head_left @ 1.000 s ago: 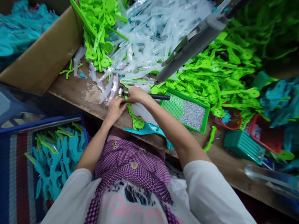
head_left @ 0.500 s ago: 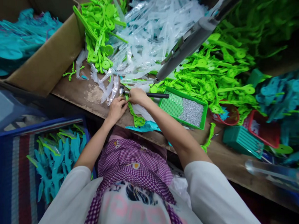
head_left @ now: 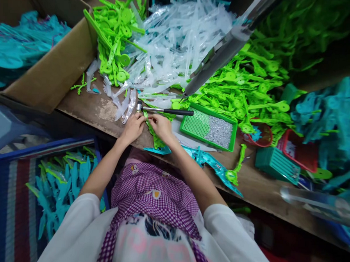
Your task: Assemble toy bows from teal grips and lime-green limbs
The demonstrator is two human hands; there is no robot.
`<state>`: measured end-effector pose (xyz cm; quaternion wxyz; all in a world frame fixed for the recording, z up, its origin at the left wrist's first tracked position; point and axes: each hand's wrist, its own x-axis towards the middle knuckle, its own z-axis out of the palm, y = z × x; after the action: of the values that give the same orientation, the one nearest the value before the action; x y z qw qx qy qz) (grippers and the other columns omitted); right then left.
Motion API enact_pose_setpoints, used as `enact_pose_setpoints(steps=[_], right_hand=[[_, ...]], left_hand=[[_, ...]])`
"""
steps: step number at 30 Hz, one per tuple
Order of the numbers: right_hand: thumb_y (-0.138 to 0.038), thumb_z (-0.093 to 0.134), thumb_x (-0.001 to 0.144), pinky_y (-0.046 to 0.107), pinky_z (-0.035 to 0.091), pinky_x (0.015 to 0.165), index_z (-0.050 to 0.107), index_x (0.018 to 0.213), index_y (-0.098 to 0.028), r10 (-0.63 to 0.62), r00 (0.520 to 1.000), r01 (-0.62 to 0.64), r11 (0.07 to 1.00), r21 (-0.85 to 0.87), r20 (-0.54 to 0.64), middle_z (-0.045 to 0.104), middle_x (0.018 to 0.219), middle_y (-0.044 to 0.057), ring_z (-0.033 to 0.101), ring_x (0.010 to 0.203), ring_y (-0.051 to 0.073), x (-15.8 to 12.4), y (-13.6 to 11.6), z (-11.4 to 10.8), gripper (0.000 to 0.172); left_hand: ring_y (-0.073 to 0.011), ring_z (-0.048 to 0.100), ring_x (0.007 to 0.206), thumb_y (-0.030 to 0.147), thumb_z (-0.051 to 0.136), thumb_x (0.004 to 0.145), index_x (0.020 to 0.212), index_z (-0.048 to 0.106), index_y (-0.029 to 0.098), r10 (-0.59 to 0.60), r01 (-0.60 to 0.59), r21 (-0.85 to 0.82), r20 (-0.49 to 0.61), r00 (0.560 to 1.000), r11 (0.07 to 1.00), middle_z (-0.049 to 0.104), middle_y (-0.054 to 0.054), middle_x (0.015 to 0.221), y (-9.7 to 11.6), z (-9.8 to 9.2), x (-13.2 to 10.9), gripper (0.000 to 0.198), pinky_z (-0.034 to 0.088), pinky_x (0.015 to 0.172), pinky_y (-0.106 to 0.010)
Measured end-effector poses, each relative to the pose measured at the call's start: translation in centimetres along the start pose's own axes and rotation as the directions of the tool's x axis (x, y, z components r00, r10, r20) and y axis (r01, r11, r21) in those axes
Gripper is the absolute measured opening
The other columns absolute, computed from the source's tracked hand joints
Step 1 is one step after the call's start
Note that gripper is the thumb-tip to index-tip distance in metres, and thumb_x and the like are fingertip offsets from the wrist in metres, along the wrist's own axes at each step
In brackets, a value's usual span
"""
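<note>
My left hand and my right hand meet at the near side of the workbench. Both have their fingers pinched at the upper end of a lime-green plastic part, which points down toward the bench edge. Anything small between the fingertips is hidden. Just beyond the hands lies a hammer with a black grip, its metal head to the left. Under my right forearm, a long teal plastic piece rests along the edge. Right of my right hand is a green tray of small silvery pieces.
Piles of clear plastic parts and green parts fill the back. A grey tool hangs over the bench. A cardboard box stands left, a blue crate below it. Red baskets stand right.
My right hand has shifted down and slightly toward me, off the hammer's handle area. The view has moved a little, and more of the teal piece shows right of my forearm.
</note>
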<state>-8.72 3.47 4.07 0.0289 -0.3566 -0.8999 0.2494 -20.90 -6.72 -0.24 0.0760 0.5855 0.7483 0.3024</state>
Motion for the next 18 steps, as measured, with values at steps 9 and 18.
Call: enact_pose_setpoints(steps=[9, 18], right_hand=[[-0.019, 0.030, 0.097, 0.030, 0.043, 0.074, 0.060, 0.124, -0.021, -0.118, 0.983, 0.152, 0.951, -0.268, 0.140, 0.066, 0.119, 0.012, 0.065, 0.093, 0.022, -1.7, -1.6, -0.7, 0.040], [-0.022, 0.046, 0.090, 0.022, 0.045, 0.065, 0.066, 0.105, -0.011, 0.079, 0.976, -0.149, 0.921, 0.361, 0.203, 0.071, 0.083, 0.005, 0.064, 0.070, 0.013, 1.6, 0.0, -0.7, 0.027]], left_hand=[[-0.0199, 0.060, 0.100, 0.016, 0.050, 0.091, 0.106, 0.071, 0.020, -0.060, 0.046, -0.177, -0.074, 0.995, 0.983, 0.063, -0.008, 0.103, -0.8, -0.1, -0.2, 0.026, 0.049, 0.095, -0.036], [-0.0192, 0.061, 0.097, 0.015, 0.051, 0.091, 0.118, 0.070, 0.023, -0.073, 0.066, -0.147, -0.041, 0.997, 0.987, 0.065, -0.006, 0.103, -0.4, 0.4, 0.3, 0.035, 0.049, 0.093, -0.033]])
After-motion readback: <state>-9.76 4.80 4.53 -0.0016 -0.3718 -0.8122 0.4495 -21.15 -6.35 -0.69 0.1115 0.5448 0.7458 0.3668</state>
